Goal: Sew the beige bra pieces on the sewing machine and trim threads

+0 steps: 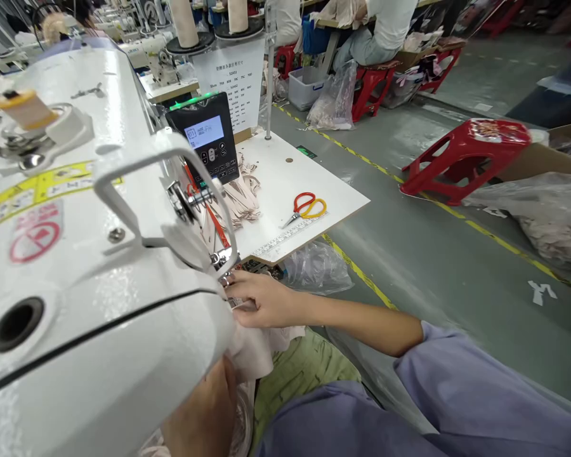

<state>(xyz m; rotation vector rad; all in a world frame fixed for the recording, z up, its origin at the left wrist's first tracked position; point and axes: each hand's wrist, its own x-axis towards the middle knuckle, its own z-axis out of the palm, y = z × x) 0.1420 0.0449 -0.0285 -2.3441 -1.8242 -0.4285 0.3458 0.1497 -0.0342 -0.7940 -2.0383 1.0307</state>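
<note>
The large white sewing machine (137, 304) fills the left of the head view. My right hand (261, 301) is at its needle end, beside the metal presser parts. Its thumb and fingers are closed on pale pink fabric (254, 352), which hangs down over my lap; the fingertips are partly hidden by the machine. Below the machine head, my left hand (226, 384) shows only at the wrist and forearm side. Its fingers are hidden behind the machine, so their grip cannot be seen.
On the white table (309, 165) lie scissors (307, 206) with red and yellow handles, a printed ruler (285, 235) and a pile of pale strips (242, 197). A control panel (207, 136) stands behind. A red stool (466, 158) and bagged fabric (547, 216) are on the floor at right.
</note>
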